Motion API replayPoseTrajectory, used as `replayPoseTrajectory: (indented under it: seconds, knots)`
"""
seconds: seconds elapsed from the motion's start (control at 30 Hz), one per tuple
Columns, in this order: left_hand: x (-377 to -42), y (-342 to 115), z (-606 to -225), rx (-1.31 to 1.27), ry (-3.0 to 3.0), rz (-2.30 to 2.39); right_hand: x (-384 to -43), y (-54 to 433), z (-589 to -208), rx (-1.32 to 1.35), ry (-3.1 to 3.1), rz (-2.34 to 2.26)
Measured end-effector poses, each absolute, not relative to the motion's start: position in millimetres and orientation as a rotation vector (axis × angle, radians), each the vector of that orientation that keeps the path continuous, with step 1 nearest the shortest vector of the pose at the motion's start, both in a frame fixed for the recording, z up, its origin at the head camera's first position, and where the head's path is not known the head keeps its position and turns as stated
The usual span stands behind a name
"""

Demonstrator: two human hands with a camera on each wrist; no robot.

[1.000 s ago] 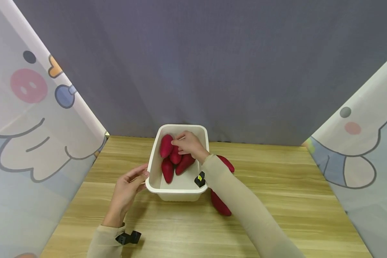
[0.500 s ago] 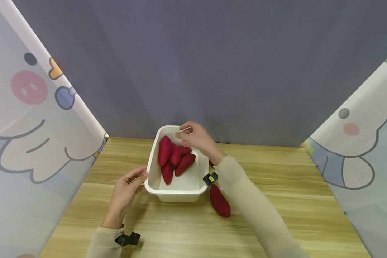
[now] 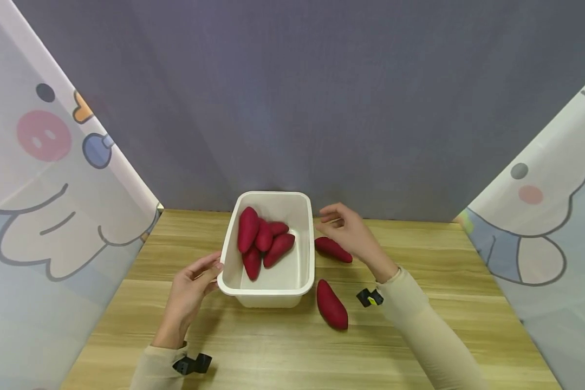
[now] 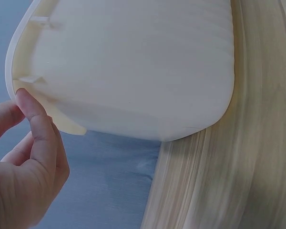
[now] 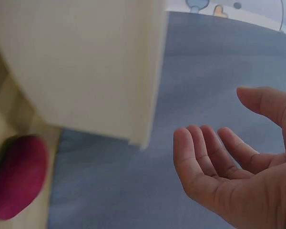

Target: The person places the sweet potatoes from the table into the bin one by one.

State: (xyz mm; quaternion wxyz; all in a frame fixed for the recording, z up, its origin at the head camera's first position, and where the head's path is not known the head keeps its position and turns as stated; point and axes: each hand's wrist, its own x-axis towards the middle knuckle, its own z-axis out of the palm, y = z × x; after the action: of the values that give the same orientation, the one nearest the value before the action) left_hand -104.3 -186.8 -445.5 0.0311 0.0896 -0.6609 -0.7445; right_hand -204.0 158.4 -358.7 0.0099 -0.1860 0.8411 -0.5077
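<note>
A white plastic bin (image 3: 273, 293) stands on the table with several red-skinned sweet potatoes (image 3: 248, 229) heaped toward its left side. My left hand (image 3: 187, 295) pinches the bin's left rim between thumb and fingers; the left wrist view shows the fingertips at the rim of the bin (image 4: 133, 71). To the right of the bin, my right hand (image 3: 349, 234) hovers with fingers loosely bent and nothing held. Just below it lies one sweet potato (image 3: 333, 249) on the table, and another sweet potato (image 3: 332, 306) lies nearer the front. In the right wrist view the palm (image 5: 248, 191) is bare.
The wooden table (image 3: 419, 325) carries the bin near its back edge. A grey curtain (image 3: 292, 108) hangs behind it. Printed cartoon panels (image 3: 44, 189) flank both sides. Black wrist cameras (image 3: 192, 364) sit on the beige sleeves.
My right hand has let go of a sweet potato inside the bin and moved out to the right, above one on the table. My left hand has kept its place on the rim.
</note>
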Motion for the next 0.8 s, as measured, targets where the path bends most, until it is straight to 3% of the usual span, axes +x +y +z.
replayPoseTrajectory:
  seconds: [0.4, 0.8]
  knots:
    - [-103.4, -187.9, -446.6, 0.276, -2.030, -2.307, -200.0, 212.1, -422.4, -0.362, 2.730, -1.502]
    - [-104.5, -186.9, -447.3, 0.273, -2.028, -2.306, -217.1, 228.6, -491.0, -0.223, 2.663, -1.554]
